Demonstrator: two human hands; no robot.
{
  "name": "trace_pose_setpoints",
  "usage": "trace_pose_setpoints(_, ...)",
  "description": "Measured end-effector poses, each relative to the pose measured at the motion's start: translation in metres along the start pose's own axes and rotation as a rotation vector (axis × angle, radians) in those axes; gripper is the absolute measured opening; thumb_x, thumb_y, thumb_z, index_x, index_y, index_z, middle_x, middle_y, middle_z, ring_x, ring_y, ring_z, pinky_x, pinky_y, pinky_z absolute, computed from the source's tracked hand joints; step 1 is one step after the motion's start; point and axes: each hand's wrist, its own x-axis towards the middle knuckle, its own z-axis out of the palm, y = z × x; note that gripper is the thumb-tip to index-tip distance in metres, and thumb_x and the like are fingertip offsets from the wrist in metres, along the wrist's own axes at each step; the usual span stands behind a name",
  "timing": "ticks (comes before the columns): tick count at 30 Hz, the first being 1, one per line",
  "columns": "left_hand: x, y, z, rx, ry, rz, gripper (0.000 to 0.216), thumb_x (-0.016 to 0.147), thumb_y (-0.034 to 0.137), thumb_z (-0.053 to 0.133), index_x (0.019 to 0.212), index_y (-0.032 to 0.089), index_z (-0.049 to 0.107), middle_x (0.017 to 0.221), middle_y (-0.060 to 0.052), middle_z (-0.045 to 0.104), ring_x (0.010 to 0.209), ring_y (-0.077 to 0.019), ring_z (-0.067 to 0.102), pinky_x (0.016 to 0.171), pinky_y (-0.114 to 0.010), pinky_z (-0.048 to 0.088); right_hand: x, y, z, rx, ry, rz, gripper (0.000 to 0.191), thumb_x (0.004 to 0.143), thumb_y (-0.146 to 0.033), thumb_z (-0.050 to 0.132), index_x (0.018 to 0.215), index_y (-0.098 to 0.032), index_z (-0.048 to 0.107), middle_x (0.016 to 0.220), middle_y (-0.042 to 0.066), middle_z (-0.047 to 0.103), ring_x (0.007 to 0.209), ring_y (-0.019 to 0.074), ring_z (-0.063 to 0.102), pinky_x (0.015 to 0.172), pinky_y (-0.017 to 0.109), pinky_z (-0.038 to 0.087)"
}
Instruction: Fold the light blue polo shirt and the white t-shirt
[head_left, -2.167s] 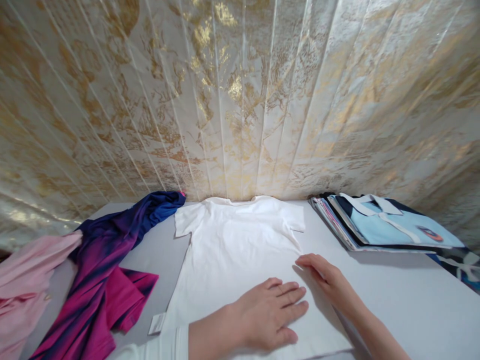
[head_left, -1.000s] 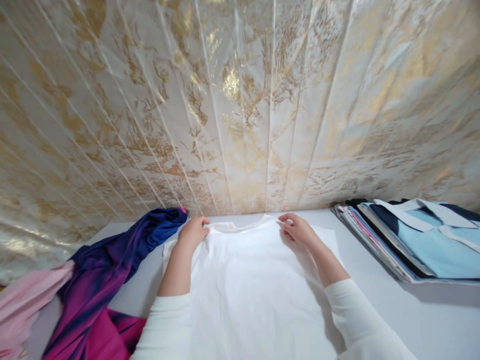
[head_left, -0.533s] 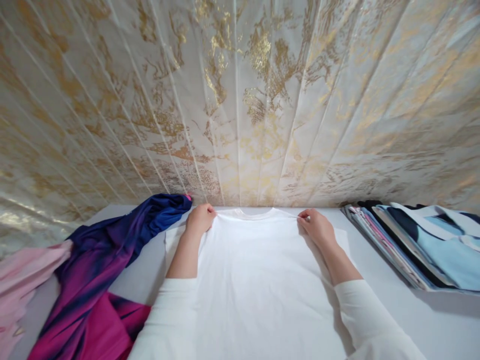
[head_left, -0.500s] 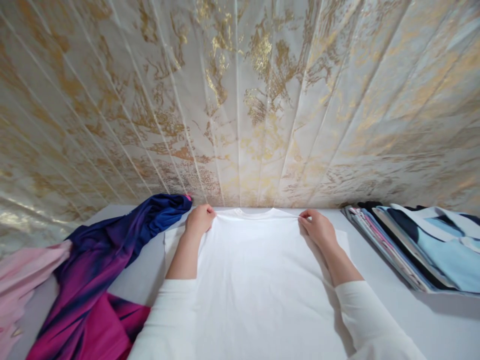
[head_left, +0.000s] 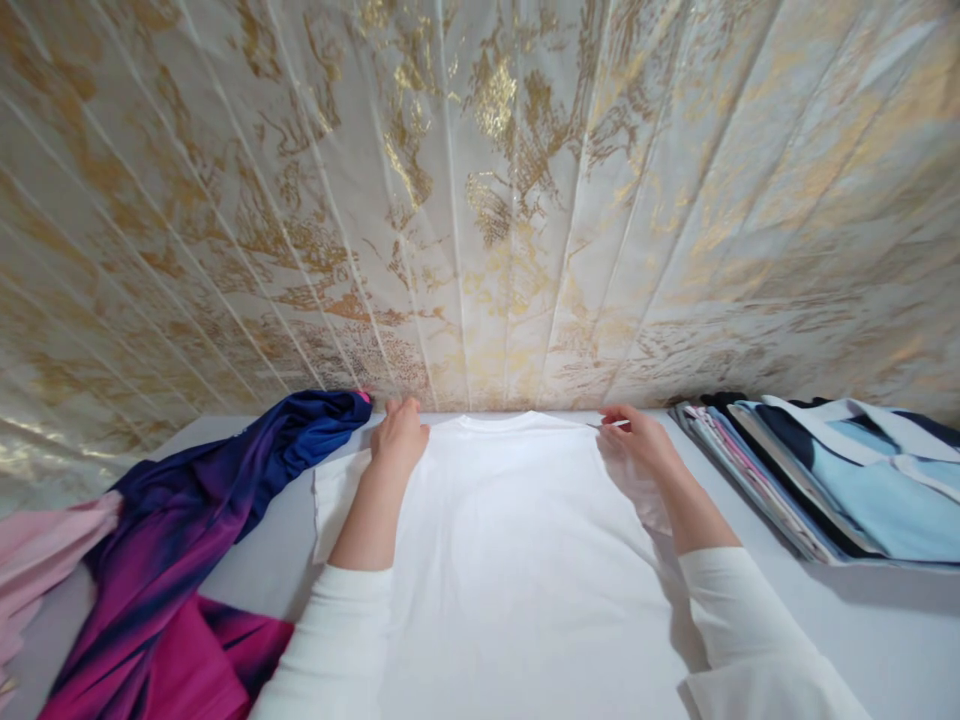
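A white T-shirt (head_left: 517, 540) lies spread on the white table, its neckline toward the far edge. My left hand (head_left: 401, 438) is at the shirt's left shoulder, fingers loosely bent and slightly apart, with no cloth visibly pinched. At the opposite shoulder, my right hand (head_left: 637, 438) has its thumb and fingers apart close to the seam. The left sleeve spreads out beyond my left wrist, while the right sleeve lies partly under my right hand and forearm. The shirt's lower end runs out of view.
A navy and magenta garment (head_left: 202, 520) lies crumpled on the left, beside a pink garment (head_left: 45, 570). To the right is a stack of folded clothes (head_left: 840, 480) with a light blue piece on top. A gold-patterned curtain (head_left: 480, 200) hangs behind the white table (head_left: 862, 640).
My fingers have loosened from the shirt's shoulders, where both hands pinched and stretched it. The right sleeve now lies closer to the shirt's body. The view has shifted slightly right.
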Motion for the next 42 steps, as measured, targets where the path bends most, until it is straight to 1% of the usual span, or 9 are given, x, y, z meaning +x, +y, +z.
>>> trace_pose_setpoints(4,-0.036,0.064,-0.002,-0.093,0.003,0.356,0.034,0.092,0.013,0.045,0.125,0.018,0.051,0.129,-0.012,0.055,0.117,-0.0238,0.055,0.098,-0.033,0.041,-0.002,0.025,-0.024,-0.094,-0.018,0.017,0.021,0.070,-0.016,0.064,0.089,-0.019,0.073,0.089,0.006,0.072,0.082,0.0198,0.065,0.073,0.027,0.046)
trace_pose_setpoints(7,-0.075,0.106,0.020,-0.134,-0.152,0.672,0.028,0.089,0.015,0.053,0.115,0.023,0.059,0.118,-0.004,0.063,0.113,-0.0185,0.057,0.099,-0.027,0.040,-0.007,0.036,-0.032,-0.177,0.008,0.068,0.011,0.062,-0.016,0.069,0.072,-0.020,0.072,0.077,0.006,0.070,0.074,0.0220,0.064,0.069,0.030,0.045)
trace_pose_setpoints(10,-0.108,0.126,0.050,-0.112,-0.296,0.868,0.024,0.083,0.031,0.064,0.105,0.021,0.065,0.115,-0.008,0.065,0.111,-0.0239,0.058,0.097,-0.035,0.043,-0.009,0.038,-0.030,-0.211,0.050,0.078,0.007,0.070,-0.019,0.064,0.071,-0.022,0.070,0.076,0.006,0.069,0.076,0.0222,0.063,0.066,0.029,0.042)
trace_pose_setpoints(13,-0.125,0.127,0.073,-0.102,-0.330,0.969,0.056,0.086,0.052,0.058,0.127,0.015,0.054,0.143,-0.017,0.045,0.134,-0.0330,0.038,0.104,-0.049,0.035,-0.009,0.032,-0.024,-0.225,0.113,0.087,0.016,0.082,-0.025,0.054,0.086,-0.021,0.069,0.087,0.008,0.072,0.084,0.0241,0.063,0.067,0.030,0.040)
trace_pose_setpoints(16,-0.126,0.122,0.085,-0.131,-0.318,0.990,0.072,0.090,0.061,0.046,0.142,0.013,0.037,0.155,-0.019,0.025,0.144,-0.0360,0.017,0.109,-0.054,0.026,-0.010,0.029,-0.019,-0.231,0.164,0.107,0.021,0.087,-0.029,0.050,0.096,-0.021,0.067,0.094,0.009,0.072,0.087,0.0247,0.062,0.067,0.031,0.039)
trace_pose_setpoints(24,-0.145,0.126,0.075,-0.129,-0.352,0.946,0.070,0.089,0.063,0.047,0.141,0.018,0.042,0.157,-0.017,0.023,0.145,-0.0386,0.012,0.112,-0.057,0.021,-0.014,0.030,-0.014,-0.225,0.216,0.105,0.021,0.086,-0.030,0.050,0.094,-0.022,0.068,0.090,0.008,0.072,0.088,0.0255,0.061,0.069,0.032,0.040)
trace_pose_setpoints(31,-0.168,0.128,0.085,-0.204,-0.394,1.028,0.071,0.096,0.060,0.031,0.149,0.013,0.026,0.159,-0.013,0.017,0.147,-0.0257,0.012,0.117,-0.051,0.017,-0.012,0.033,-0.014,-0.173,0.235,0.070,0.024,0.082,-0.020,0.047,0.094,-0.019,0.068,0.094,0.011,0.071,0.090,0.0267,0.061,0.078,0.036,0.044)
trace_pose_setpoints(37,-0.130,0.121,0.088,-0.108,-0.288,0.924,0.057,0.098,0.046,0.038,0.146,0.014,0.035,0.156,-0.013,0.026,0.145,-0.0238,0.021,0.116,-0.043,0.024,-0.001,0.011,-0.034,-0.096,0.200,-0.047,0.034,0.080,-0.015,0.045,0.108,-0.015,0.064,0.105,0.014,0.068,0.096,0.0255,0.063,0.084,0.038,0.047)
trace_pose_setpoints(42,-0.079,0.085,0.066,0.026,-0.249,0.641,0.062,0.092,0.044,0.051,0.143,0.011,0.039,0.155,-0.017,0.026,0.144,-0.0296,0.022,0.114,-0.044,0.025,-0.012,-0.046,-0.009,0.015,-0.121,-0.313,0.027,0.082,-0.015,0.047,0.095,-0.021,0.070,0.087,0.003,0.074,0.079,0.0169,0.067,0.073,0.027,0.051)
